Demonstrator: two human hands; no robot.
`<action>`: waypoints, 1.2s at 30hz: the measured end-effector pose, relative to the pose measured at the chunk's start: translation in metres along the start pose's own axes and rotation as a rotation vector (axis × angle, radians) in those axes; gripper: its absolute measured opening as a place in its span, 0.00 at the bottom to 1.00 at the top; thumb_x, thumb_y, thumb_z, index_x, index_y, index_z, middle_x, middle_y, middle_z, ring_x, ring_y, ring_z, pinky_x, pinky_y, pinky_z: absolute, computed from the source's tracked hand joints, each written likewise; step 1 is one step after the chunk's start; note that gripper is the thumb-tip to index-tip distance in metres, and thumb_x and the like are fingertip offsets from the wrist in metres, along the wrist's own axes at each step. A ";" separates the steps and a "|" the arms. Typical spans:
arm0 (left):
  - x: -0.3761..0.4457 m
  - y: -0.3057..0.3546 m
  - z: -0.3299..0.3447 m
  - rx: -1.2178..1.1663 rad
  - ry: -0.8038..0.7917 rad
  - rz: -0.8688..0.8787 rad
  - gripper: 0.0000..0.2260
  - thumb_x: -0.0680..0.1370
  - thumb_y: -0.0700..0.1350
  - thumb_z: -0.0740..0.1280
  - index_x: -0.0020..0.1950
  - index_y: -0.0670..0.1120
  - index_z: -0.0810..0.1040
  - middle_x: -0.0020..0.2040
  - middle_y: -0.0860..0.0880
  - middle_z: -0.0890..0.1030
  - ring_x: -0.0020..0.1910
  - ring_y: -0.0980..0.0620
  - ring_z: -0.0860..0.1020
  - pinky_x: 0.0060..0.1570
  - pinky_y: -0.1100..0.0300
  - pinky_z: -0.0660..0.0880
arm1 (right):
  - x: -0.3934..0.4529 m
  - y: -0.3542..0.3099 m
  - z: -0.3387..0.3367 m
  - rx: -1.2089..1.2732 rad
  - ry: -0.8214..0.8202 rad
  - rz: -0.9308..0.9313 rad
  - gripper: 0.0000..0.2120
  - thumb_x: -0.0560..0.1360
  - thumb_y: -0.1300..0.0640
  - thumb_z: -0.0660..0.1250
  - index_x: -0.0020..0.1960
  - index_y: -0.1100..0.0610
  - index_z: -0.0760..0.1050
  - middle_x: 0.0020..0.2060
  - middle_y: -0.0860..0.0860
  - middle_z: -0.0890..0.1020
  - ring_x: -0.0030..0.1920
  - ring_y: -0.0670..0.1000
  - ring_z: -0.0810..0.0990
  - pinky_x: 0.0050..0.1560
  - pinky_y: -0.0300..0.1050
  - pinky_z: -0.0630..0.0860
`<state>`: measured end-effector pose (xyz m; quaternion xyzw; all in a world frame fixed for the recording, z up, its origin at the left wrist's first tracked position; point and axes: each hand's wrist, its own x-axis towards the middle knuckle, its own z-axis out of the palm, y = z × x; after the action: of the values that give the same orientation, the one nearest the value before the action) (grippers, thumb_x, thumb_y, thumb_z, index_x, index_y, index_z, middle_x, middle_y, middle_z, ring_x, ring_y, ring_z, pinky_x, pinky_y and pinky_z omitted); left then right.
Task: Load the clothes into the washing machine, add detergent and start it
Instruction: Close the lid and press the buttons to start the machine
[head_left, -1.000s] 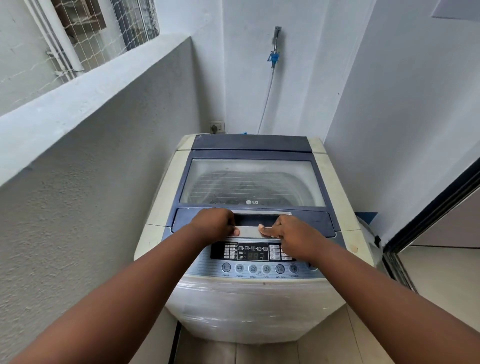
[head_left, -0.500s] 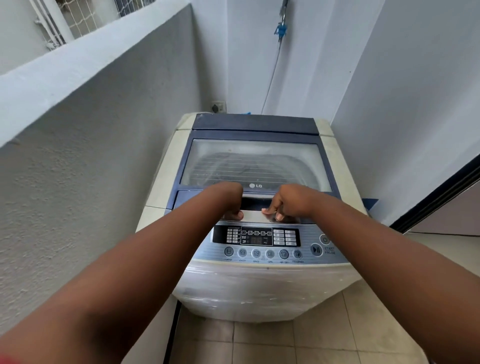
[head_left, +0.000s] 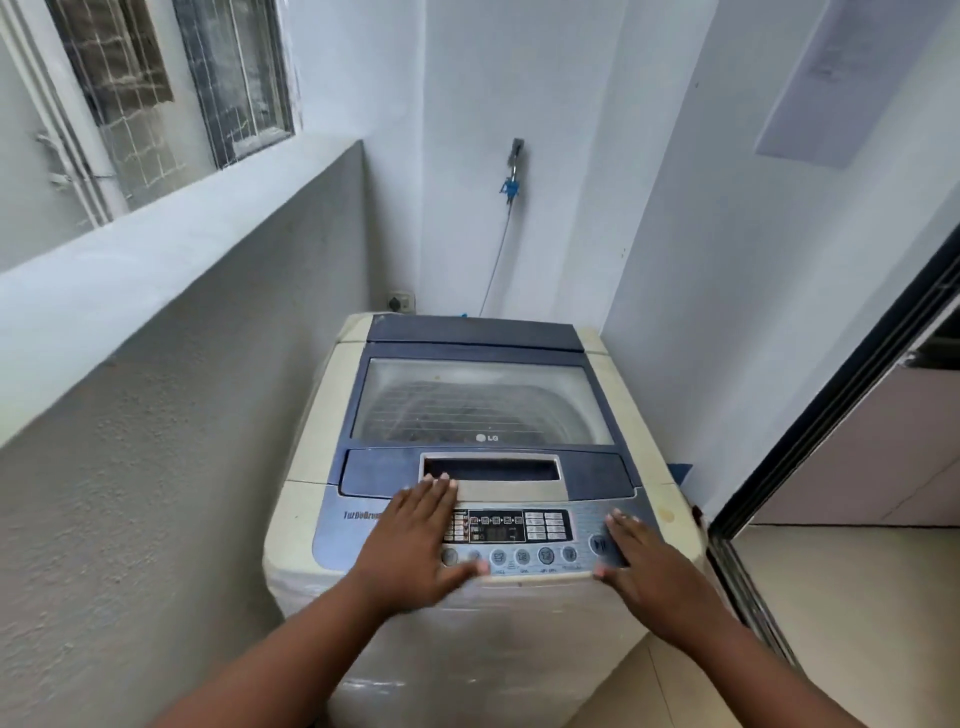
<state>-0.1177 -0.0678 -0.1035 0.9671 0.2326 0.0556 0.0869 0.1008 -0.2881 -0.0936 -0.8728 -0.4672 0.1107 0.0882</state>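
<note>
A cream top-loading washing machine (head_left: 306, 452) stands in a narrow corner. Its blue-framed glass lid (head_left: 480, 402) lies flat and closed, with a recessed handle (head_left: 491, 470) at its front edge. Through the glass the drum shows dimly; I cannot tell what is inside. My left hand (head_left: 415, 540) lies flat, fingers spread, on the left part of the control panel (head_left: 519, 525), fingertips at the handle's lower left. My right hand (head_left: 641, 564) lies flat and open on the panel's right end, next to the start button (head_left: 598, 544). No detergent or loose clothes are in view.
A grey parapet wall (head_left: 171, 395) runs close along the machine's left side. White walls close off the back and right. A tap with a blue hose (head_left: 511, 182) hangs on the back wall above a wall socket (head_left: 401, 301). A dark sliding-door frame (head_left: 826, 415) stands at the right.
Both hands have let go of the lid handle, opened flat and drawn back onto the control panel, the right one sliding out to the right end. The camera has tilted up.
</note>
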 end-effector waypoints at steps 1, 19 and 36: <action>-0.008 0.001 0.001 0.039 0.003 0.017 0.53 0.67 0.80 0.42 0.77 0.41 0.55 0.77 0.47 0.51 0.77 0.47 0.53 0.74 0.52 0.47 | -0.001 0.000 0.001 0.007 -0.009 0.008 0.37 0.76 0.40 0.61 0.78 0.54 0.51 0.77 0.47 0.54 0.77 0.47 0.49 0.74 0.41 0.49; -0.011 -0.018 0.006 0.154 -0.154 -0.193 0.59 0.62 0.82 0.52 0.68 0.31 0.68 0.69 0.34 0.71 0.69 0.36 0.68 0.73 0.53 0.42 | 0.001 0.023 0.010 0.128 0.132 -0.104 0.40 0.68 0.39 0.70 0.75 0.51 0.61 0.75 0.48 0.63 0.76 0.46 0.58 0.73 0.42 0.57; -0.011 -0.027 0.013 0.187 0.012 -0.106 0.61 0.60 0.83 0.49 0.78 0.41 0.43 0.78 0.46 0.42 0.77 0.50 0.40 0.74 0.57 0.36 | 0.005 0.016 -0.002 -0.105 0.071 -0.098 0.36 0.73 0.40 0.66 0.76 0.51 0.59 0.76 0.47 0.61 0.72 0.50 0.66 0.66 0.44 0.68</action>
<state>-0.1373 -0.0511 -0.1226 0.9570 0.2879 0.0350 -0.0022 0.1167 -0.2927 -0.0960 -0.8557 -0.5110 0.0508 0.0641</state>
